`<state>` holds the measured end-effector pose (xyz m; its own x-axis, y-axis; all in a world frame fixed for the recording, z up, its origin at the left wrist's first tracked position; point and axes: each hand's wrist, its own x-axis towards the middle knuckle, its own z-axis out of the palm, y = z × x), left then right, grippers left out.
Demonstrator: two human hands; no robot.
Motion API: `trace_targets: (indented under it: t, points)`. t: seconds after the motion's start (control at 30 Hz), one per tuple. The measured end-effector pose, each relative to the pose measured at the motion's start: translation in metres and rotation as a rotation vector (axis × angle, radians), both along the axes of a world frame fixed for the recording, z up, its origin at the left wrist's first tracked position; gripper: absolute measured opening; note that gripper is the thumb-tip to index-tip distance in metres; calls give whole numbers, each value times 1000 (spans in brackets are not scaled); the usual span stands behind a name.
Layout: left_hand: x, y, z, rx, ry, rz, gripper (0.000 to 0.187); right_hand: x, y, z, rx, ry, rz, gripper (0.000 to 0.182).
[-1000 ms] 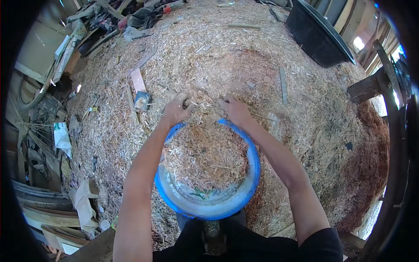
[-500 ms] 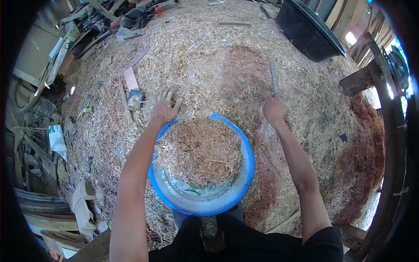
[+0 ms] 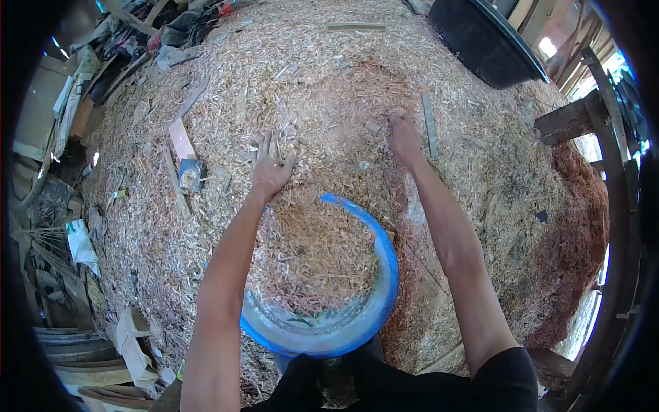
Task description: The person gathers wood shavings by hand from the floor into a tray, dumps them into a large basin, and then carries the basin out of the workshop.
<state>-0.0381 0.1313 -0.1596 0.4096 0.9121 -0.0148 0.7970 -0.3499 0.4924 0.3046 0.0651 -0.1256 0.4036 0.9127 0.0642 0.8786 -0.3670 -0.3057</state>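
A blue-rimmed round basin (image 3: 388, 275) stands in front of my legs, heaped with wood shavings (image 3: 322, 254). Beyond its far left rim, my left hand (image 3: 272, 169) rests on the shavings-covered ground with fingers stretched out and thumb apart. My right hand (image 3: 403, 137) is farther forward, over a reddish patch of sawdust, its fingers curled closed; what they hold, if anything, is hidden. Just right of it lies a flat grey wooden strip (image 3: 430, 125). A small wood chip (image 3: 373, 128) lies to its left.
A large black tub (image 3: 484, 44) sits at the back right. Left of my left hand are a pale board piece (image 3: 181, 139) and a small dark block (image 3: 191, 174). Scrap and cloth (image 3: 185, 31) pile at the back left. A wooden frame (image 3: 570, 120) stands on the right.
My right hand has moved forward and left, away from the end of the wooden strip. My left hand has shifted off the basin's rim onto the shavings beyond it.
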Motion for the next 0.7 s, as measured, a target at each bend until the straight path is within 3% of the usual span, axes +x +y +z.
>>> trace_targets:
  t: [0.17, 0.3, 0.37, 0.43, 0.47, 0.53, 0.57, 0.67, 0.7]
  points:
    - [0, -3, 1, 54, -35, 34, 73, 6, -2, -1, 87, 24, 173, 44]
    - [0, -10, 4, 77, -63, 19, 70, -7, -21, 9, 13, 112, 173, 47]
    - [0, -10, 18, 108, -98, 18, 70, -33, -41, -1, 247, 135, 327, 30]
    - [-2, -14, 60, -472, -20, -170, 77, -50, -46, -9, 231, 155, 269, 32]
    - [0, -16, 49, -464, -17, -173, 77, -59, -46, -10, 224, 186, 205, 34]
    - [-2, -24, 13, -570, 94, 102, 81, -79, -55, 13, 101, 205, 255, 35]
    - [-4, -26, 20, -564, 99, 101, 81, -89, -58, 22, -29, 215, 309, 36]
    - [-1, -38, 39, -689, -71, 210, 81, -111, -68, 11, 106, 139, 266, 40]
    - [-5, -41, 40, -558, -168, 177, 78, -111, -70, 12, 107, 141, 270, 40]
